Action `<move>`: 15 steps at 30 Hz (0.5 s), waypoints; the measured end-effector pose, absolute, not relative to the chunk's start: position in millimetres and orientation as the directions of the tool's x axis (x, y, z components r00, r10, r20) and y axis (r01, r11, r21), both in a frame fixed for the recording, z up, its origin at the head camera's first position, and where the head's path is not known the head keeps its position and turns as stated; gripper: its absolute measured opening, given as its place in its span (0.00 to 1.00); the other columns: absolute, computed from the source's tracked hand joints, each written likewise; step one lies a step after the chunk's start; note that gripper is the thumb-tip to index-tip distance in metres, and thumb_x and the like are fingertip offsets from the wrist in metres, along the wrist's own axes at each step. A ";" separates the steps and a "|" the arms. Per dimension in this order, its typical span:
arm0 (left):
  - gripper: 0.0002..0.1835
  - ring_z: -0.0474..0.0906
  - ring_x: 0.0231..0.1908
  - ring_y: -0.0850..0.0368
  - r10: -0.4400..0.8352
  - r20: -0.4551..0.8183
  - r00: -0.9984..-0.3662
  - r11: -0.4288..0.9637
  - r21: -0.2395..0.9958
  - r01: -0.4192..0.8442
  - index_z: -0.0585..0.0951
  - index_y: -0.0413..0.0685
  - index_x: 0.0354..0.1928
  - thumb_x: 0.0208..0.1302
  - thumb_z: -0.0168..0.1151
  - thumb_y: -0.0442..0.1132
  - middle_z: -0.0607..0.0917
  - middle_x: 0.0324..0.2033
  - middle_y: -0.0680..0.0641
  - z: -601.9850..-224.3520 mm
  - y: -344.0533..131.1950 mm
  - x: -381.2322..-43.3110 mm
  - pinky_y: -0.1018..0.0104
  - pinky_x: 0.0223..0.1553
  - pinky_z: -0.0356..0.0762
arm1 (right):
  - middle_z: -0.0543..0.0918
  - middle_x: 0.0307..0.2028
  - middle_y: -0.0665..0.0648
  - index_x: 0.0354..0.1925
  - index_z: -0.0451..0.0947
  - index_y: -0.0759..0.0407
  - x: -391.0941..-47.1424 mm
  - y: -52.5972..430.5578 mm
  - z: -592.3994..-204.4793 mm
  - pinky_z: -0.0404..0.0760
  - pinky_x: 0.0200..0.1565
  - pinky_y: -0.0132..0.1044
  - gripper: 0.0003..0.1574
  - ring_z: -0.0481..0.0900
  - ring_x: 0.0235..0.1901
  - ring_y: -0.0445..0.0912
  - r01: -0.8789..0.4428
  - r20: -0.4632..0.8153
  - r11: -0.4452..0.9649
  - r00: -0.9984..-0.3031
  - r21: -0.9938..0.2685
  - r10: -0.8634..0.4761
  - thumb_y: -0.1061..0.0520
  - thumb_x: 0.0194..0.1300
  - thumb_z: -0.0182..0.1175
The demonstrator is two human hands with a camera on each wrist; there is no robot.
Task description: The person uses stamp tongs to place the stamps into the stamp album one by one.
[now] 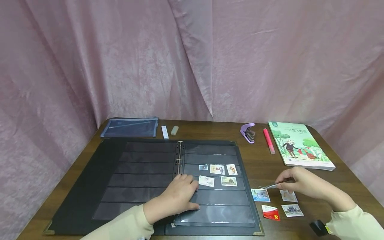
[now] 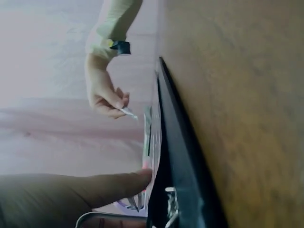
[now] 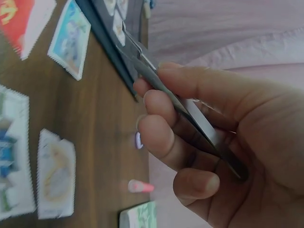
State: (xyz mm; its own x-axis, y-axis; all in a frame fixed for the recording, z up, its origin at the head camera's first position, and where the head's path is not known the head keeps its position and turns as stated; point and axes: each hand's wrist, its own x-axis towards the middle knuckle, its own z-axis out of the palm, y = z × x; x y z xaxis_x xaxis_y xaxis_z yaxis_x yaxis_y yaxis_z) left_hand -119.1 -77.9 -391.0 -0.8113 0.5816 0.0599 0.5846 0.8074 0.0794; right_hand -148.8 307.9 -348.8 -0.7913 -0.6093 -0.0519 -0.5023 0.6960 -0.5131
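My left hand (image 1: 179, 194) rests on the right page of an open black stamp album (image 1: 72, 186), near the ring binding (image 1: 179, 155). Metal tweezers (image 3: 159, 85) are pinched between the thumb and fingers of my right hand (image 1: 304, 184). Their tips are apart and nothing shows between them. Below the tips, a blue stamp (image 1: 260, 195) lies on the table beside the album. Near it are a red and white stamp (image 1: 271, 212), a stamp with a building (image 1: 292, 210) and a pale stamp (image 1: 289, 196), partly behind the right hand. Several stamps (image 1: 217, 169) sit in two rows of the page.
Behind the album lie a blue mesh pouch (image 1: 130, 128), a white strip (image 1: 165, 132) and a grey-green eraser-like block (image 1: 174, 130). At the back right are a purple stapler-like tool (image 1: 247, 133), a pink marker (image 1: 269, 141) and a green-covered book (image 1: 301, 145).
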 end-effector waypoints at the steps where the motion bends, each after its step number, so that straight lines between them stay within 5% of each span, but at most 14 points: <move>1: 0.26 0.67 0.32 0.63 0.583 0.058 -0.810 0.807 0.075 0.586 0.77 0.52 0.35 0.39 0.67 0.62 0.75 0.29 0.56 -392.1 -78.1 -119.1 0.67 0.38 0.63 | 0.80 0.24 0.43 0.33 0.80 0.53 -147.1 309.6 -350.5 0.70 0.22 0.27 0.06 0.69 0.21 0.27 -0.503 -0.048 0.700 -0.794 -0.508 -0.605 0.54 0.59 0.58; 15: 0.25 0.66 0.33 0.63 0.604 0.075 -0.794 0.788 0.097 0.609 0.74 0.53 0.33 0.39 0.67 0.62 0.75 0.29 0.57 -398.0 -82.5 -124.1 0.67 0.39 0.61 | 0.77 0.19 0.40 0.30 0.80 0.53 -129.4 327.4 -363.3 0.67 0.18 0.27 0.06 0.68 0.17 0.28 -0.418 -0.078 0.780 -0.859 -0.466 -0.507 0.54 0.59 0.58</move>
